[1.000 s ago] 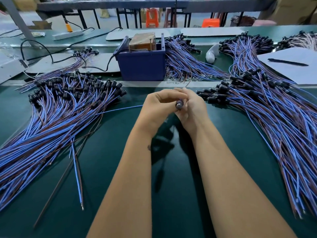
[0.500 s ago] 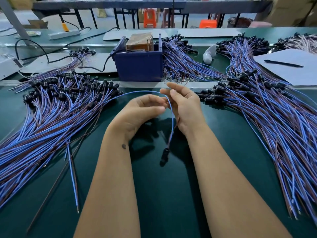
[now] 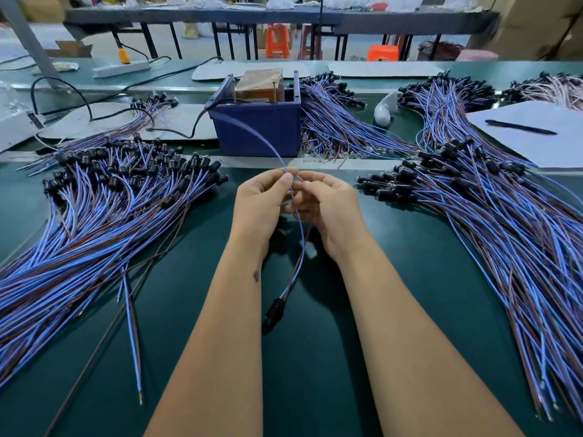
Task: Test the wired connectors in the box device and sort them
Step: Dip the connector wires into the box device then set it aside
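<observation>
Blue and brown wire is pinched between both hands above the green tabletop. The left hand has its thumb and first finger closed on the wire near the top, and the right hand has its fingers curled round the same wire just beside it. The black connector hangs from the low end of the wire, between the two arms, close over the tabletop. The far end of the wire bends up and away toward the blue box device, which is well behind the hands. It cannot be told if that end is touching the box.

For this step, the bare wire ends should be held steady and brought to the box, so a soft grip is best and the wire should not be bent hard. The hanging connector should be kept from swinging into the piles. A big pile of wired connectors lies on the left and another pile on the right, so after the test the wire should be laid neatly on the right pile, with the black end pointing the same way as the others
</observation>
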A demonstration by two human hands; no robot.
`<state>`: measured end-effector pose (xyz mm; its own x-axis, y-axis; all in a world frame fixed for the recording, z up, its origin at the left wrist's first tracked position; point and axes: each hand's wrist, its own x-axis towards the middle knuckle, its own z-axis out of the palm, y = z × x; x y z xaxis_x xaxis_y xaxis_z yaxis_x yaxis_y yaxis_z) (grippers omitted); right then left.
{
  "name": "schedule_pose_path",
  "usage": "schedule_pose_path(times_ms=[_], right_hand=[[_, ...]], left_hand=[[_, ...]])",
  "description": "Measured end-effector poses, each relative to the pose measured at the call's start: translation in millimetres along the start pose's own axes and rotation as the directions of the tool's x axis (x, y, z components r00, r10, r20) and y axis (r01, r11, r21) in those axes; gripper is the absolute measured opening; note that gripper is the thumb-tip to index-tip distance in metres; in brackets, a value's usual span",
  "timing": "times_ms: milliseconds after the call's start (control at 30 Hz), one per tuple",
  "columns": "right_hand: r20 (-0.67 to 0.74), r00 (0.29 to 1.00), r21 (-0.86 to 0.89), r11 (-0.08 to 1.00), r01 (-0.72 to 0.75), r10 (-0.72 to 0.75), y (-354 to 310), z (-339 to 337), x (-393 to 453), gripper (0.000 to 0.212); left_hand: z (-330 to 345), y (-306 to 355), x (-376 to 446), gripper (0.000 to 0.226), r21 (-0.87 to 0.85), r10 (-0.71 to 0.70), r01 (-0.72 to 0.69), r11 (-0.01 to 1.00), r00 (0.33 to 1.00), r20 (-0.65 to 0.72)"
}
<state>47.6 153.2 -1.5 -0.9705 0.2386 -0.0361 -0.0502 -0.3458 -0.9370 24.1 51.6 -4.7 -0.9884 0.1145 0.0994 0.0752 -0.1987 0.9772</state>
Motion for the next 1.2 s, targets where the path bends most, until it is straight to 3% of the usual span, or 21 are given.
schedule_pose_path(times_ms=[200,367,567,800,1200], right_hand=[[-0.044,0.982,-0.313,0.936,0.16,-0.182,6,1,-1,0.022],[-0.046,0.982,-0.339,0.928,0.157,-0.183,6,-1,-2,0.015],[-0.099,0.98,-0.259,0.955,0.143,-0.174,3,0,-2,0.013],[-0.182,0.964,-0.154,0.973,0.17,-0.197,1,-2,-1,0.016],[-0.135,0.964,-0.327,0.928,0.176,-0.23,4,1,-2,0.015]], left_hand=[[-10,-4,7,0.023,0.22,0.083,-0.065,0.973,0.994,-0.076],[-16,-6,9,0.026,0.299,0.086,-0.017,0.954,0.972,-0.218],[-22,-7,10,0.027,0.314,0.057,0.041,0.949,0.954,-0.296],[-25,-4,13,0.029,0.118,-0.03,0.087,0.989,0.907,-0.42],[-30,-5,15,0.025,0.028,-0.104,0.129,0.991,0.894,-0.437]])
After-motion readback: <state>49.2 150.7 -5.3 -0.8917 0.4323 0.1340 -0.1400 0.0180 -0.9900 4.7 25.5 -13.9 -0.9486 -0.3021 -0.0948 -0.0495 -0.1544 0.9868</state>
